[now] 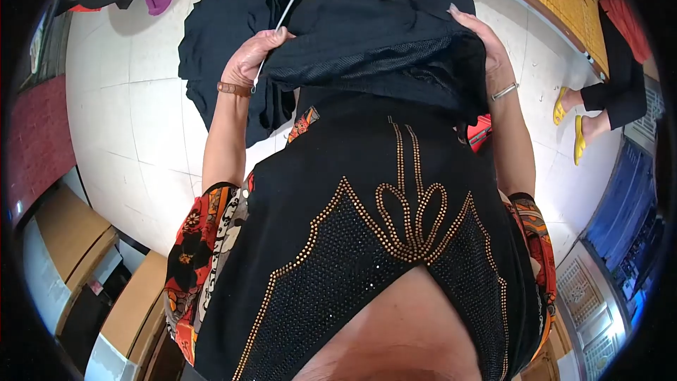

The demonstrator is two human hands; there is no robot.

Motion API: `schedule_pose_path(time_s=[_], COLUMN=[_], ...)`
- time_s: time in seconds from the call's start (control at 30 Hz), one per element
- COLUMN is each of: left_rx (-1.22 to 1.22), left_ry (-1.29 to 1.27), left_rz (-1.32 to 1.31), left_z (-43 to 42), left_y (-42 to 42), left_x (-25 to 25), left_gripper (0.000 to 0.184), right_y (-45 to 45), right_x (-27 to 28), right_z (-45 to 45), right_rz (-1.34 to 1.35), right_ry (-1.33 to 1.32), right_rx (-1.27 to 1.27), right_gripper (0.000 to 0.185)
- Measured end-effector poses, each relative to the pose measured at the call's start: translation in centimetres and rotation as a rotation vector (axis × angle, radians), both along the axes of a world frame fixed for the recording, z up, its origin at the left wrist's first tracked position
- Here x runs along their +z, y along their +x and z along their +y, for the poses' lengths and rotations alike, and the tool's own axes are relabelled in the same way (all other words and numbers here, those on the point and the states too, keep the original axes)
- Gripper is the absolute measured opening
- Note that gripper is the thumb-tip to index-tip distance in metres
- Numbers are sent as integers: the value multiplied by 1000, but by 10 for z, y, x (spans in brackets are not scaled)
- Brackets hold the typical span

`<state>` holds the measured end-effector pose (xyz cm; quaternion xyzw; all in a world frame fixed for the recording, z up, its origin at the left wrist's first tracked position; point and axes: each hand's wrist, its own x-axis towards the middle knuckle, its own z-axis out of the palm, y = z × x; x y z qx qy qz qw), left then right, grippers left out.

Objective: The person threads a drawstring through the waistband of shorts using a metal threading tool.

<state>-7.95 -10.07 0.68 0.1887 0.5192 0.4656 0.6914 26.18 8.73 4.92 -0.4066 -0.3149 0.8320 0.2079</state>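
Grip: black cloth [374,35] is being clamped by left hand [254,53] and right hand [486,39].
Cloth: apparently being held spread, even tension being needed.

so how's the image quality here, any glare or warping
Head view: strong fisheye bending, black corners; head view: floor very bright, while the cloth is so dark its folds look faint; head view: glare on the panel, lower right.

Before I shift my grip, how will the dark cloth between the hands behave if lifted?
The dark cloth is likely floppy: it bunches into soft folds between the left hand and right hand. It looks thin, so probably light.
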Motion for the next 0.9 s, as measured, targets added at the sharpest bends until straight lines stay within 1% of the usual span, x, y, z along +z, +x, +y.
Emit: schedule_pose_path(time_s=[0.03, 0.07, 0.2, 0.23, 0.37, 0.4, 0.53, 0.57, 0.7, 0.73, 0.87, 0.9], left_rx=[-90, -89, -318, -317, -535, -538, -718, -727, 47, 37, 106, 106], left_ry=[22, 25, 293, 296, 368, 374, 316, 322, 116, 113, -60, -23], left_rz=[41, 44, 373, 374, 597, 597, 531, 530, -385, -386, -823, -810], left_z=[1, 2, 11, 16, 43, 48, 64, 65, 56, 54, 52, 50], left_y=[1, 2, 6, 9, 26, 33, 60, 62, 50, 46, 26, 17], left_x=[3, 6, 23, 30, 59, 58, 40, 39, 37, 33, 6, 0], left_gripper=[25, 25, 27, 27, 26, 26, 20, 20, 18, 18, 18, 19], right_y=[-2, -4, -7, -8, -17, -17, -13, -9, 8, 9, 16, 27], right_x=[3, 5, 14, 15, 20, 21, 26, 28, 28, 26, 12, 9], right_z=[0, 1, 2, 0, -9, -9, 1, 3, 13, 15, 19, 17], right_rz=[44, 46, 148, 147, -139, -139, -65, -68, -132, -135, -605, -669], right_ry=[-15, -12, -12, -8, 97, 102, 192, 194, 343, 341, 1038, 1067], right_rx=[31, 32, 145, 145, 21, 16, 167, 157, 399, 389, 214, 139], right_gripper=[18, 18, 19, 19, 20, 20, 25, 25, 24, 24, 22, 21])
